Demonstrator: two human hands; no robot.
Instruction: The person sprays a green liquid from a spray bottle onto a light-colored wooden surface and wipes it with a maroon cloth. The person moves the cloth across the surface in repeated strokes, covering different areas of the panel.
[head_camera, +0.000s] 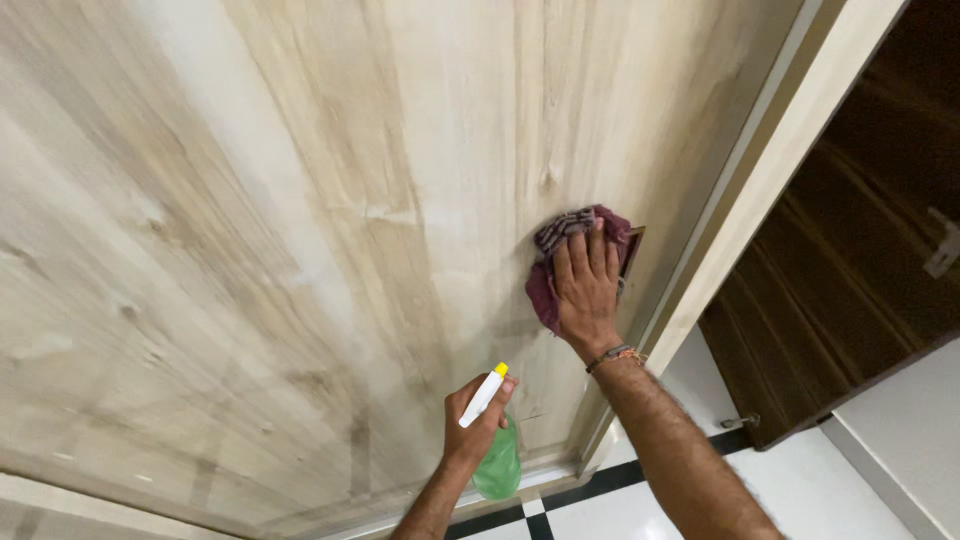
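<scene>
Right hand (587, 290) pressing flat, fingers spread, on maroon cloth (560, 262), soft and light, at three o'clock on pale door (300, 250); left hand (478, 418) gripping green spray bottle (497, 462) by neck.

I see a pale door frame (745, 225) running diagonally down the right of the view. Beyond it stands a dark brown door (850, 270), opened, with a small metal stop (738, 422) near its lower corner and a pale fitting (943, 247) at the far right edge. Below lies a white floor (800, 490) with a black tile strip (600, 480).
</scene>
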